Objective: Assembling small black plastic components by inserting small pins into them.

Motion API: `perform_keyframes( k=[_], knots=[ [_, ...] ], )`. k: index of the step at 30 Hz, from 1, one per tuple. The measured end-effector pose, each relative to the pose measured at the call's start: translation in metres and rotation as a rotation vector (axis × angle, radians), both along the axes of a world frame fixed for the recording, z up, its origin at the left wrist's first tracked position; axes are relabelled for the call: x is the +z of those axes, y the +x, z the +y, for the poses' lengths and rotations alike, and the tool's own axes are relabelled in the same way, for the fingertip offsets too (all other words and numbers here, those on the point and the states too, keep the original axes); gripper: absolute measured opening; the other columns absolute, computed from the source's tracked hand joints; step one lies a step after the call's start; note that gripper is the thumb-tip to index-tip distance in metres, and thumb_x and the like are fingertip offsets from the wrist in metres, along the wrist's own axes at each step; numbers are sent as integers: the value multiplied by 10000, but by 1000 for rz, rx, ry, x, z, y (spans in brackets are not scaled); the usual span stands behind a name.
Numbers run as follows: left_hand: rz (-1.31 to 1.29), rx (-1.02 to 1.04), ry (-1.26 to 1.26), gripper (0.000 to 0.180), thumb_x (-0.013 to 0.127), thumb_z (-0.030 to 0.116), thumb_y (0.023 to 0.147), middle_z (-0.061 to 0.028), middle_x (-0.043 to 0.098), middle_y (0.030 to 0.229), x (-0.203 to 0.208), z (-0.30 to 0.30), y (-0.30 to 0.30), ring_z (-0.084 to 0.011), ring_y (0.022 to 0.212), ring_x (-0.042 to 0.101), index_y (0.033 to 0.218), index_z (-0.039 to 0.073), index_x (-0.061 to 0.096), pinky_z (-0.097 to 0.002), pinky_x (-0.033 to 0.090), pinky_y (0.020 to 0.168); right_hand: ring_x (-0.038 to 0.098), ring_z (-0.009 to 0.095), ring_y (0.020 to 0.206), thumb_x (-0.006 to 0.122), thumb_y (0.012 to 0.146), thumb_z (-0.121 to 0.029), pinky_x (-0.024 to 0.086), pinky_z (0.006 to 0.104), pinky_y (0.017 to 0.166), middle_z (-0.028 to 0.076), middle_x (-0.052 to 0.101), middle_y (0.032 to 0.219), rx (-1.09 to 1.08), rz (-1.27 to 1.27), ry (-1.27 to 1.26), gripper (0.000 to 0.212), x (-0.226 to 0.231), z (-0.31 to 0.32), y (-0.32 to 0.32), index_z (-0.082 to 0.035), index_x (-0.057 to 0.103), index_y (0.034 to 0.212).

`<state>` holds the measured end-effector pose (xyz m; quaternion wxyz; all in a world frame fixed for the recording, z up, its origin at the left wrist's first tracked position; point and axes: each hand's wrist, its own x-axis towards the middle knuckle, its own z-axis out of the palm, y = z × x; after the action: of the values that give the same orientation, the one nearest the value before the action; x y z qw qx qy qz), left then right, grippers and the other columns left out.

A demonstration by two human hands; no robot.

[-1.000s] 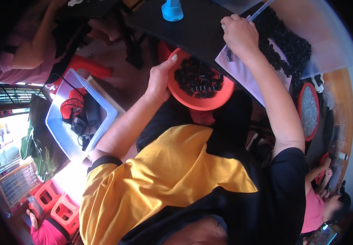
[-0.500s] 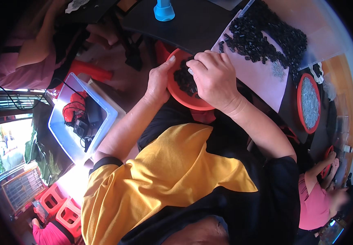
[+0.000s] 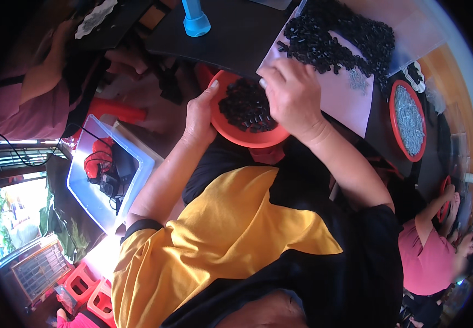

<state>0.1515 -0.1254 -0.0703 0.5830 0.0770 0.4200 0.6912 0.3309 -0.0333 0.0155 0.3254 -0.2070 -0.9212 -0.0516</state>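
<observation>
My left hand point(image 3: 200, 116) grips the left rim of an orange-red plastic bowl point(image 3: 242, 138), its thumb over the edge. Many small black cylindrical pieces point(image 3: 243, 104) lie inside the bowl. My right hand point(image 3: 295, 101) is over the bowl's right side, palm down with fingers curled together. Whatever it may hold is hidden beneath the fingers. Just beyond that hand, a heap of similar black pieces point(image 3: 316, 46) spreads across a pale pink sheet point(image 3: 346, 101). A small scatter of silvery pieces point(image 3: 358, 81) lies at the heap's near edge.
A red basin of silvery pieces point(image 3: 409, 123) stands at the right. On the dark table point(image 3: 231, 46) is a blue plastic object point(image 3: 196, 24). A clear bin point(image 3: 102, 210) with cables sits at left. Other people are at left and lower right.
The bowl now shows more of its black pieces, as my right hand has shifted toward its right rim. My left hand keeps its hold. The whole view has shifted slightly.
</observation>
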Motion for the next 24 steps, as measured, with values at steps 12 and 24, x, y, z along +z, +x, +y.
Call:
perform_keyframes(
  k=[12, 24],
  knots=[
    [-30, 9, 32, 414, 529, 240, 1014, -137, 635, 1288, 2, 12, 4, -235, 1172, 606, 1326, -30, 561, -381, 439, 1068, 573, 265, 859, 662, 775, -116, 427, 390, 744, 78, 561, 884, -66, -80, 104, 137, -1, 12, -4, -75, 669, 905],
    [12, -23, -47, 422, 523, 280, 1020, -130, 637, 1296, 5, 1, 7, -235, 1166, 608, 1329, -5, 563, -376, 439, 1076, 578, 261, 862, 669, 774, -104, 436, 376, 766, 78, 568, 916, -18, -81, 54, 172, 6, 15, 16, -74, 670, 944]
  ],
)
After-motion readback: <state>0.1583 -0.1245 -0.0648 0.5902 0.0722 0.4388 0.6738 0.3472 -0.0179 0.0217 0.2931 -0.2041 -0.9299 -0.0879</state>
